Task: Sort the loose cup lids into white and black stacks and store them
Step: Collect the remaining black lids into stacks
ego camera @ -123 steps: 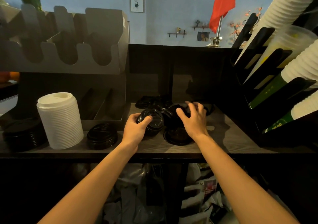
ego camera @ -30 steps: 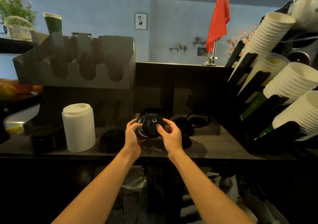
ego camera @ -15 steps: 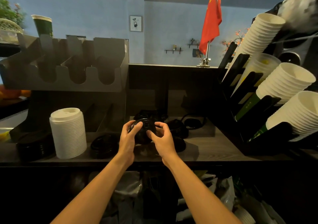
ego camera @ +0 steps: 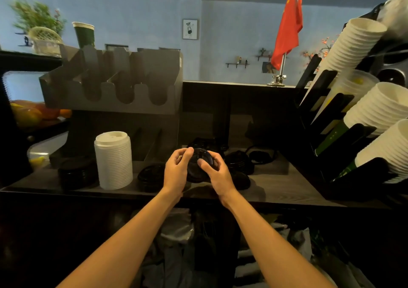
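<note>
Currently gripping a small bundle of black lids (ego camera: 199,161) between both hands, seemingly just clear of the bench (ego camera: 276,186). Curling the left hand (ego camera: 176,168) round the bundle's left rim, thumb up on the edge. Curling the right hand (ego camera: 217,176) round the right rim, thumb pressed on the top face. With the hands close, parted only by the bundle itself.

Probably squaring the rims for a clean nest. Judging by look: thin moulded plastic, very light, a bit springy and slick, prone to skewing or popping apart when squeezed off-centre. Best taken by the rim on opposite sides, with a thumb on top to hold the nest down, never by crushing the domed middle.

Beyond and right of the right hand, more loose black lids (ego camera: 239,162) on the bench, some hard to separate in the shadow. Just left of the left hand, a low black stack (ego camera: 152,177). Further left, a tall white stack (ego camera: 113,161), then another dark stack (ego camera: 76,172). Above and left of the hands, a grey slotted holder (ego camera: 114,84), seemingly the place for storing. Well right of the hands, a rack of paper cups (ego camera: 375,111).
</note>
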